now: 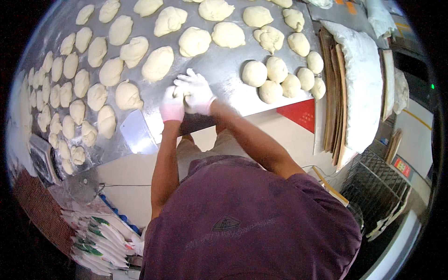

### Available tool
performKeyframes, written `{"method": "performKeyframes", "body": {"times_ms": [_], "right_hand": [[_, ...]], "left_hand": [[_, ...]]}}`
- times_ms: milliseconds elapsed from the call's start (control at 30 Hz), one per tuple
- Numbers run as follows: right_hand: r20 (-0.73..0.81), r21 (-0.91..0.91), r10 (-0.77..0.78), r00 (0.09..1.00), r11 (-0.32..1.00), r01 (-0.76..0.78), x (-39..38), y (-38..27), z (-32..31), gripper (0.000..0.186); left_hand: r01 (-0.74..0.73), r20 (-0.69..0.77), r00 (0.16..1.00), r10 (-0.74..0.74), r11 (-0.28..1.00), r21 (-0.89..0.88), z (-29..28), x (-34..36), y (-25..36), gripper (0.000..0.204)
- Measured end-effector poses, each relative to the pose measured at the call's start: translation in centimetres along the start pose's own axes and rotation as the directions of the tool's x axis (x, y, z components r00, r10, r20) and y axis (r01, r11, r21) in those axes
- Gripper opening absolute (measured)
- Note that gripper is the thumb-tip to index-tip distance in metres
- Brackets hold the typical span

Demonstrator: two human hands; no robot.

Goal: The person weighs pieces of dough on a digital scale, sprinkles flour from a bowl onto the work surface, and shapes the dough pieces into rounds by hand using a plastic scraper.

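Both gloved hands together at the near edge of the metal worktable [217,67], roughly mid-width. Left hand [172,103]: fingers curled in, knuckles up, pink cuff showing. Right hand [195,91]: fingers partly spread, pointing far and left, pressed up against the left one. Can't tell if there's dough pinched between them; gloves hide the contact spot.

Key relation: closest loose piece is the oval dough piece [157,64], just beyond the hands on the far-left side. Near the fingertips, small gap, not touching. Long axis is diagonal, near-left end to far-right end. Too close to call which hand is nearer to it: left hand sits closer to its near end, right fingertips closer to its far-right flank.

Other side: smooth dough ball [254,73], leftmost of a tight round cluster, well apart to the right. Right hand is clearly the nearer one there. Bare, flour-dusted metal lies between.

Left of the left hand: creased dough piece [128,95], then a flat pale plate [136,132] nearer the table edge, likely a scraper, not in either hand. Rest of the oval dough spreads far and left.
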State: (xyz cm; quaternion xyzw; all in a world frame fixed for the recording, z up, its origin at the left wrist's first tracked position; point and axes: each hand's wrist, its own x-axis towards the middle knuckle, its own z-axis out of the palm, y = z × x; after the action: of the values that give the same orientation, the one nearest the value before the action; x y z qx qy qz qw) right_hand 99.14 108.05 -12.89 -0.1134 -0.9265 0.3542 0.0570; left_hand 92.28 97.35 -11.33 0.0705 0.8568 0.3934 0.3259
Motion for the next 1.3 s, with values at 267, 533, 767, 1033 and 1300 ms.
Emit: {"method": "performKeyframes", "body": {"times_ms": [267, 533, 767, 1033, 1300], "right_hand": [[-0.108, 0.088, -0.081, 0.991, 0.992, 0.091, -2.0, 3.4, 0.1, 0.06], [0.047, 0.067, -0.094, 0.994, 0.994, 0.091, -3.3, 4.3, -2.2, 0.054], [0.161, 0.164, -0.047, 0.986, 0.986, 0.02, -2.2, 3.4, -4.1, 0.057], [-0.019, 0.155, -0.174, 0.985, 0.972, 0.175, -3.2, 6.4, -2.2, 0.055], [-0.038, 0.0, -0.068, 0.997, 0.998, 0.068, -5.3, 4.5, -2.6, 0.052]], "left_hand": [[-0.387, -0.091, 0.913, 0.397, 0.915, 0.113, 1.9, -1.8, -1.3, 0.027], [-0.519, 0.027, 0.855, 0.518, 0.851, 0.086, 2.0, -3.6, -1.2, 0.028], [-0.504, -0.059, 0.863, 0.502, 0.864, -0.012, 3.5, -2.2, -1.7, 0.016], [-0.307, -0.08, 0.946, 0.314, 0.948, 0.084, 6.3, -2.3, -1.8, 0.024], [-0.281, 0.046, 0.959, 0.281, 0.96, 0.0, 7.8, -2.7, -1.5, 0.018]]}}
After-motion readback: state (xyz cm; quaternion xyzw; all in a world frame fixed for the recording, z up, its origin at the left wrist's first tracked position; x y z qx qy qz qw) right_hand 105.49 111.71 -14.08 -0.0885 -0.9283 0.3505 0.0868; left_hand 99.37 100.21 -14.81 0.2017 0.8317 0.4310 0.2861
